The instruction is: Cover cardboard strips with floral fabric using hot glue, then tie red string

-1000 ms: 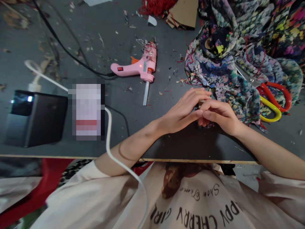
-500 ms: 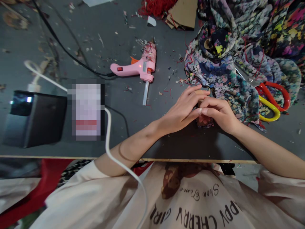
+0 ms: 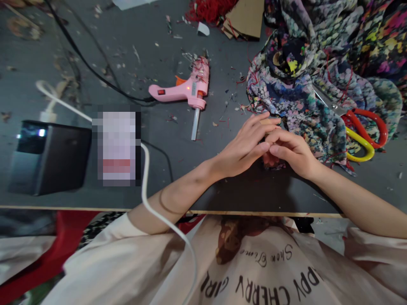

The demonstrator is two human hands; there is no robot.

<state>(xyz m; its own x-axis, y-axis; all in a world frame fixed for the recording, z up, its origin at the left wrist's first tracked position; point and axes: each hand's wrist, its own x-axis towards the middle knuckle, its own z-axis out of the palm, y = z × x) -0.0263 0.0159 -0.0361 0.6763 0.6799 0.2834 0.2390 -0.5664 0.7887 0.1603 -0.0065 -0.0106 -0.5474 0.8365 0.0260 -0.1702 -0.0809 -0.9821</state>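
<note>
My left hand [image 3: 244, 146] and my right hand [image 3: 291, 150] meet on the dark table [image 3: 95, 55], near its front edge. Both press down on a small piece of cardboard wrapped in floral fabric [image 3: 272, 162], mostly hidden under the fingers. The left fingers lie stretched over the piece. My right hand's fingers are curled and pinched on its edge. A heap of floral fabric [image 3: 318, 76] lies just behind and to the right of the hands.
A pink glue gun [image 3: 187, 89] lies behind the left hand, its black cord running left. Red and yellow scissors [image 3: 362, 131] rest on the fabric at right. A black box [image 3: 47, 156], a white cable [image 3: 144, 169], cardboard pieces [image 3: 244, 17] and scraps also sit on the table.
The hands have stayed in place. My left fingers have spread slightly and my right fingers have shifted a little on the small piece.
</note>
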